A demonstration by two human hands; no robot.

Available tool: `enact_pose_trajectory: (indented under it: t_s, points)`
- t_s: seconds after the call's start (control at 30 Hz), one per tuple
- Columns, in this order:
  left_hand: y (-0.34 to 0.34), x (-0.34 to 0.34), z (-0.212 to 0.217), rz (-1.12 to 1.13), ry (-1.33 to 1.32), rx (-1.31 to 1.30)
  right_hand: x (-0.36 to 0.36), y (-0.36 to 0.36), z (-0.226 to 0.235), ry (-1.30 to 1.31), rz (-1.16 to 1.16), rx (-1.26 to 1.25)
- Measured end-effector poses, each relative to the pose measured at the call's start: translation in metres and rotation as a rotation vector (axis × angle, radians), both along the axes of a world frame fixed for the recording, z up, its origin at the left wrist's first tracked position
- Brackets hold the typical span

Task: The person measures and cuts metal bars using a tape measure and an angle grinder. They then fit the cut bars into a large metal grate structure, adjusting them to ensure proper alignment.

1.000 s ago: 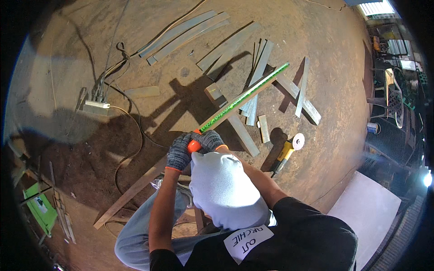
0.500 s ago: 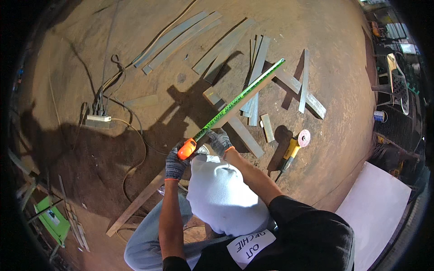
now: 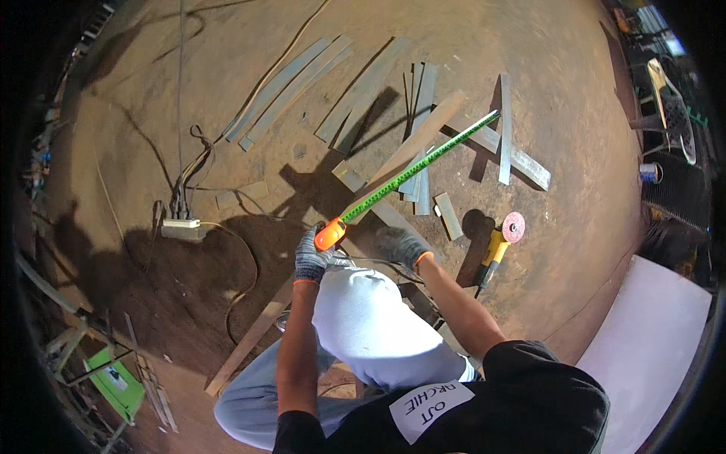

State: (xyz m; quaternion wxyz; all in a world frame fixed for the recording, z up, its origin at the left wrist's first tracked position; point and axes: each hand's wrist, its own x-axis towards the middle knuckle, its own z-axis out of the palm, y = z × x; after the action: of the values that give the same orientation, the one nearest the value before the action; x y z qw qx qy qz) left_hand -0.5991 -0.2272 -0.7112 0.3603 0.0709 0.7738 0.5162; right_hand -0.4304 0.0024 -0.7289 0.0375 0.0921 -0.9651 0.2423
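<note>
In our gloved left hand (image 3: 310, 261) sits the orange case of the tape measure (image 3: 330, 235), fingers wrapped tight around it. From that case the green blade (image 3: 412, 169) runs up and to the right — a long straight diagonal, its far tip reaching the crossed metal strips (image 3: 505, 129). So the long axis leads away from the case toward the upper right, and the left hand is the one on it.

Our right hand (image 3: 401, 246) lies just right of the case, gloved too, low over a flat bar (image 3: 393, 221) on the floor; whether it grips the bar or only presses on it we cannot tell.

Right of the case, past the right hand, an angle grinder (image 3: 495, 250) with a pinkish disc lies on the ground — near the blade's line but below it. Left of the case a power strip (image 3: 180, 227) and its cables rest on the dirt floor (image 3: 575, 227), well apart. Above the case more strips fan out, so the blade passes over cluttered ground.
</note>
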Motion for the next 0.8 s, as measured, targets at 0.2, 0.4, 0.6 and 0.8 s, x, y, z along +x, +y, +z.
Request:
enact_pose_trajectory:
  t_s: [0.2, 0.4, 0.6, 0.8]
  points:
    - [0.014, 0.032, -0.009, -0.131, 0.298, -0.101, 0.034, 0.135, -0.040, -0.410, -1.233, -1.670]
    - [-0.038, 0.044, -0.037, 0.279, -0.210, 0.298, -0.073, 0.172, 0.031, -0.033, -1.306, -1.245]
    - [-0.022, 0.027, 0.014, 0.014, 0.058, 0.147, -0.115, 0.180, 0.048, -0.338, -1.299, -0.978]
    - [-0.019, 0.028, 0.034, -0.110, 0.381, -0.002, -0.103, 0.186, 0.074, -0.466, -1.012, -0.045]
